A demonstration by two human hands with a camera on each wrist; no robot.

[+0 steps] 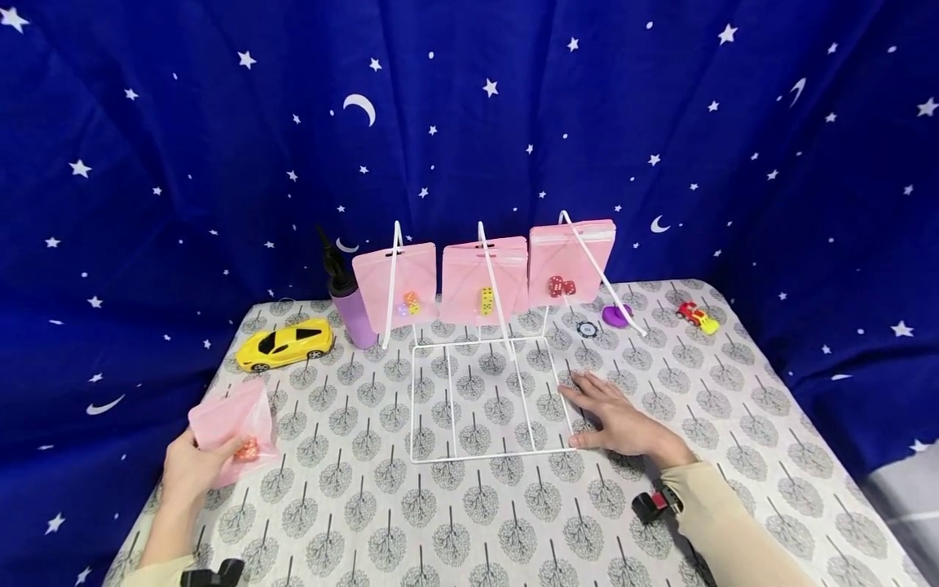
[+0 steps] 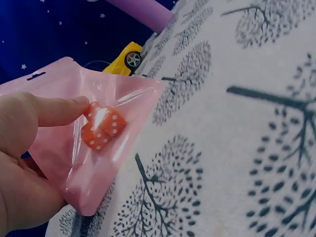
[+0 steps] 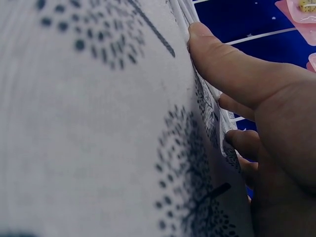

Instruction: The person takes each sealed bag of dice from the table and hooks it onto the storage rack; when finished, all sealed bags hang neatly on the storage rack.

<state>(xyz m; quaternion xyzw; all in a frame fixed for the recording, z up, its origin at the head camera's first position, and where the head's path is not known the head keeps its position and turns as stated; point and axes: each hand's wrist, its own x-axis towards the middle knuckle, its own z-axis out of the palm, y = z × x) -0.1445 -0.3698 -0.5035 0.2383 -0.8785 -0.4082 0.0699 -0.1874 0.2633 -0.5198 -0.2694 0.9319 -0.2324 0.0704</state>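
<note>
My left hand grips a pink pouch with a clear front at the table's left side. Orange dice with white dots show through the pouch's window, the thumb pressing beside them. At the right corner of a white wire rack's base, my right hand rests with its fingers spread, the thumb at the front corner. The rack has three upright hooks. Pink pouches hang on each: the left pouch with orange and bluish dice, the middle pouch with yellow dice, the right pouch with red dice.
Behind the left hand stand a yellow toy car and a purple pump with a black nozzle. A dark round chip, a purple round object and a small red-and-yellow toy vehicle lie back right. A blue starry curtain hangs behind.
</note>
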